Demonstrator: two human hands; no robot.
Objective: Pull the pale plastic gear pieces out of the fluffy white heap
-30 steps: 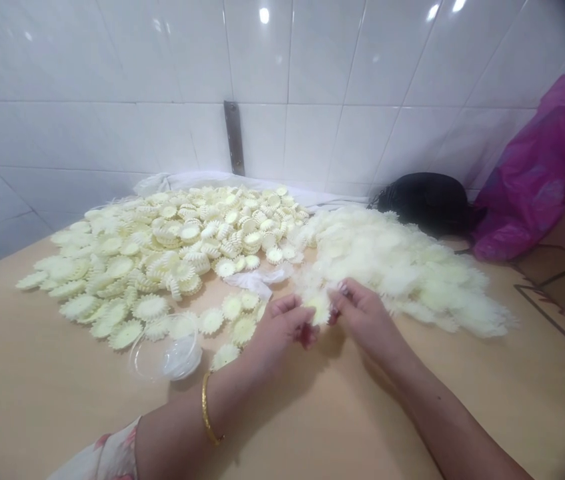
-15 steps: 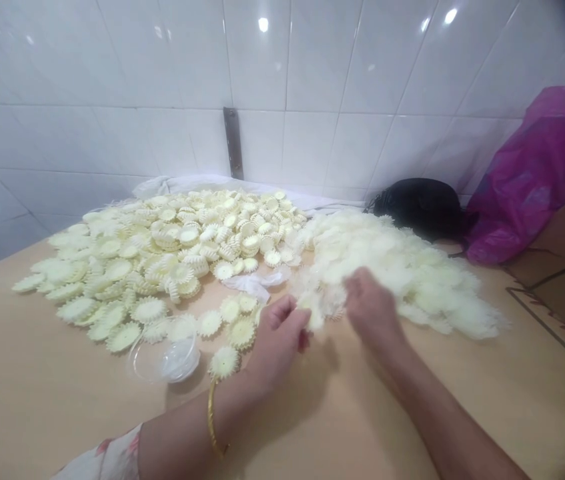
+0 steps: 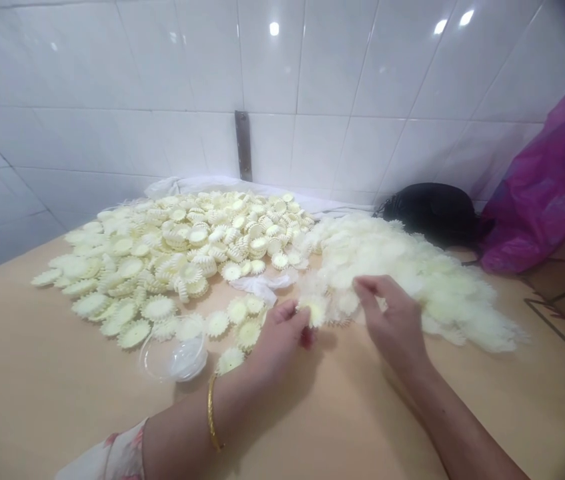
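The person's left hand (image 3: 282, 337) is grasping a pale yellow disc (image 3: 316, 312) with a scalloped edge, pinching it between thumb and fingers to the right of the clear tub (image 3: 148, 363) and a little farther back. The right hand (image 3: 397, 320) is hovering farther right of the tub, thumb and forefinger meeting at their tips; whether anything thin is lying between them, I can't tell. To my eye, the step in hand is the handling of this single disc, the left hand steadying it while the right is doing the finer work. The next move, I'd judge, is calling for a firm left pinch and a light right touch, as the disc is looking thin enough to bend.

Just beyond the right fingertips, a gauzy pile (image 3: 412, 273) is spreading well to the right of the tub, its pieces overlapping. Several loose discs (image 3: 248, 333) are lying between the tub and the left hand, and a big heap of discs (image 3: 177, 247) is rising behind the tub.

The tub itself is holding something whitish and translucent; I can't make out what. Far to its right, a pink plastic bag (image 3: 545, 183) is slumping, its contents not showing.
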